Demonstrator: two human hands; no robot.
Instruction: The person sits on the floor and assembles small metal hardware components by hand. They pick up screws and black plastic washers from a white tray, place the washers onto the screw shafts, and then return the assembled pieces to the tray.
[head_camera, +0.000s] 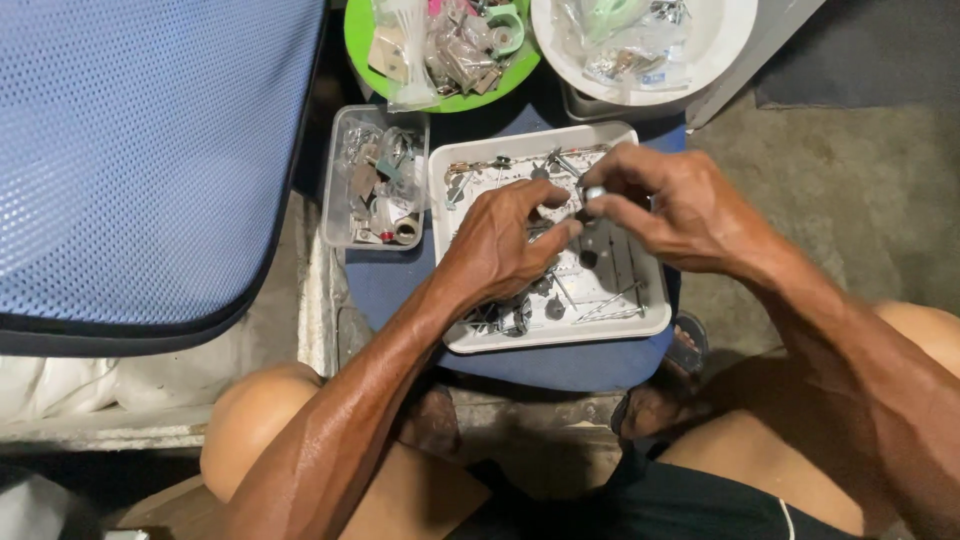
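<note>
Pinching small metal part (594, 193) between right hand (672, 205) and left hand (505, 240) | over white tray (655, 312) so drops land inside | clear box (337, 180) at 9 o'clock

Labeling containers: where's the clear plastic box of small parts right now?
In the head view, the clear plastic box sits just left of the white tray, below the green bowl, beyond the left hand.

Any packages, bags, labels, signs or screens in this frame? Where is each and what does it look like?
Clear plastic bags: in the green bowl, top centre, crumpled, holding small metal parts.
Clear plastic bag: in the white bowl, top right, with metal bits and something pale green.
Clear plastic box: left of the white tray, rectangular, lidless.
No signs or screens show.
</note>
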